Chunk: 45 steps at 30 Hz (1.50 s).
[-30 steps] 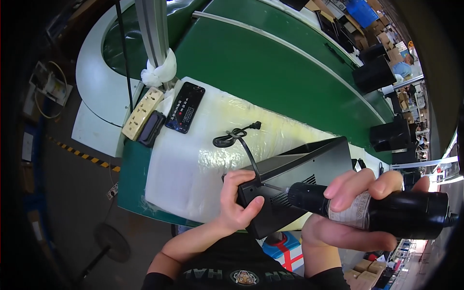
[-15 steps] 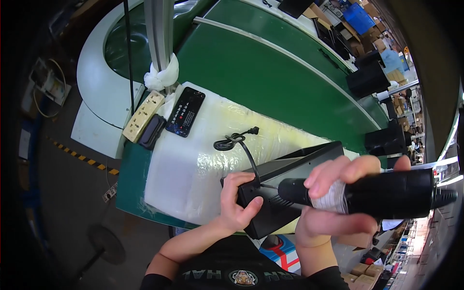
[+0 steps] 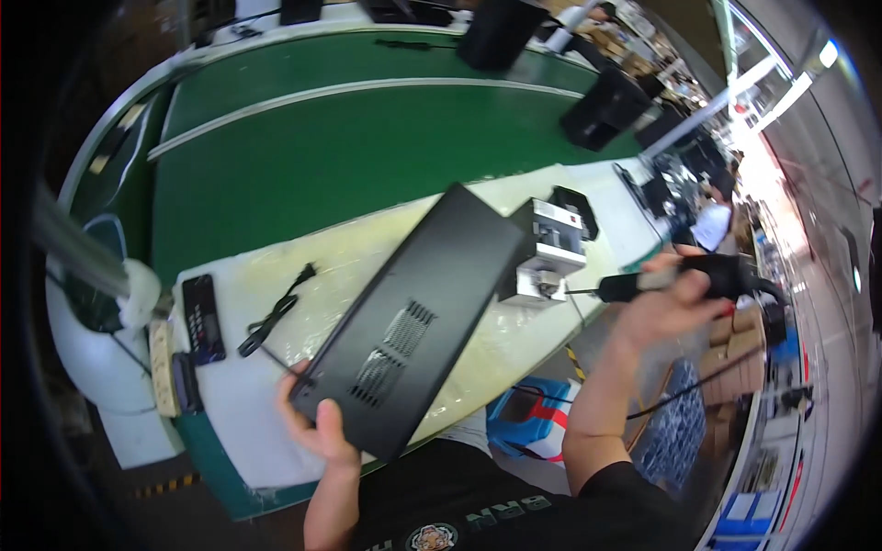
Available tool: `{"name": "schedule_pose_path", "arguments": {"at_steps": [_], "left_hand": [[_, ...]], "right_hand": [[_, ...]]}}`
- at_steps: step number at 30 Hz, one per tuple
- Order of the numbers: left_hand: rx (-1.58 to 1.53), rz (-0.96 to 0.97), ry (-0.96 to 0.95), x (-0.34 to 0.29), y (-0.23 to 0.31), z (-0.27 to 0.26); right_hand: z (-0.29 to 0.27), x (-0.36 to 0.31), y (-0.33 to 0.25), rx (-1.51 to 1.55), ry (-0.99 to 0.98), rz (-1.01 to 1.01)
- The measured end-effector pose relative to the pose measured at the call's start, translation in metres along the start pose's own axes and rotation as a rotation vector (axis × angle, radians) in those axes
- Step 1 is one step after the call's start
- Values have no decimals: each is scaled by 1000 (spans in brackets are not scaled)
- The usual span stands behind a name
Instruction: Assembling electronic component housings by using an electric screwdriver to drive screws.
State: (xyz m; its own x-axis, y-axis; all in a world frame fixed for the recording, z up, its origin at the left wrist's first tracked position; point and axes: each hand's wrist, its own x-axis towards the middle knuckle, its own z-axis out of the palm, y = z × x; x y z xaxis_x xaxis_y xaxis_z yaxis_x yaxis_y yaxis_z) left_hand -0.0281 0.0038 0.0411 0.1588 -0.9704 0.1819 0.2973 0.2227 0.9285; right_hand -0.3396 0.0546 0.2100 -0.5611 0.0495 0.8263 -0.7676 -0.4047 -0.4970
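Note:
My left hand [image 3: 322,432] grips the near left corner of a long black metal casing [image 3: 436,275], thumb on top. The casing lies tilted over the padded table, its two slotted vent patches facing up. From its left end runs a bundled black power cord [image 3: 276,317] with a plug. My right hand [image 3: 661,303] is wrapped round a black electric screwdriver [image 3: 712,274], held level to the right. Its thin bit points left, close to the front of a small silver-and-black machine [image 3: 556,243], which looks like a screw feeder. Whether bit and machine touch, I cannot tell.
A green conveyor belt [image 3: 367,138] runs behind the white padded mat [image 3: 234,441]. On the left lie a black flat box [image 3: 203,317] and a power strip [image 3: 163,367], near a metal post [image 3: 83,243]. Black boxes [image 3: 606,108] stand beyond; a blue-and-white container [image 3: 528,413] sits below the table edge.
The screwdriver has left the casing's end and moved right to the small machine. The casing has been turned, so more of its vented face shows. My view has swung to the right.

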Motion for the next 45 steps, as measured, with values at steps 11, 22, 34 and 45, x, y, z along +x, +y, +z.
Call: {"name": "schedule_pose_path", "arguments": {"at_steps": [11, 22, 34, 45], "left_hand": [[-52, -55, -60, 4, 14, 8], [22, 3, -84, 3, 4, -4], [67, 89, -116, 5, -5, -6], [41, 88, -57, 3, -5, -7]], "right_hand": [[-57, -53, 103, -212, -116, 67], [77, -46, -108, 620, -204, 276], [155, -115, -144, 850, -721, 347], [164, -134, -163, 660, -917, 485]]}}
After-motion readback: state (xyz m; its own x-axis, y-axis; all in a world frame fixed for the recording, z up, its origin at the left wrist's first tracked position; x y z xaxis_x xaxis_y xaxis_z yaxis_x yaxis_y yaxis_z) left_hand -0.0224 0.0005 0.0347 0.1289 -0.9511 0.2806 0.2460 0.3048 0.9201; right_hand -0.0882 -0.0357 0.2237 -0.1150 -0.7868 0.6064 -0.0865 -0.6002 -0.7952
